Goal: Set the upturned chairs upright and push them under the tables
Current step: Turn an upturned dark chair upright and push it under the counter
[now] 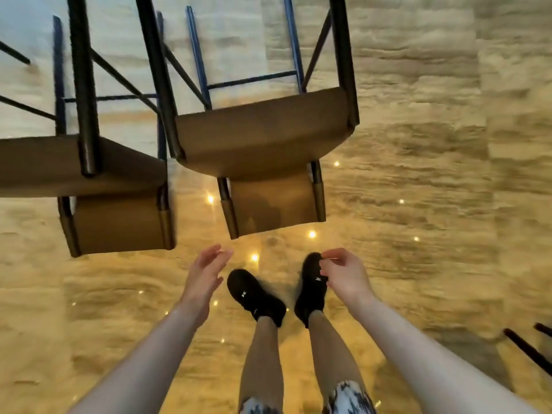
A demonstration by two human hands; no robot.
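Two brown upturned chairs are ahead of me, seats down and black legs pointing up. The right chair (263, 135) has its backrest (274, 201) hanging down just beyond my hands. The left chair (80, 162) sits beside it, partly cut off by the frame's left edge. Both seats seem to rest on a pale surface (30, 40) at the top left, probably a tabletop. My left hand (206, 276) is held out with straight fingers, below the right chair's backrest and apart from it. My right hand (343, 273) hangs with loosely curled fingers and holds nothing.
I stand on a glossy tan marbled floor (418, 174) that reflects small ceiling lights. My feet in black shoes (254, 294) are between my arms. Dark furniture legs (525, 351) stick in at the lower right edge. The view is motion-blurred.
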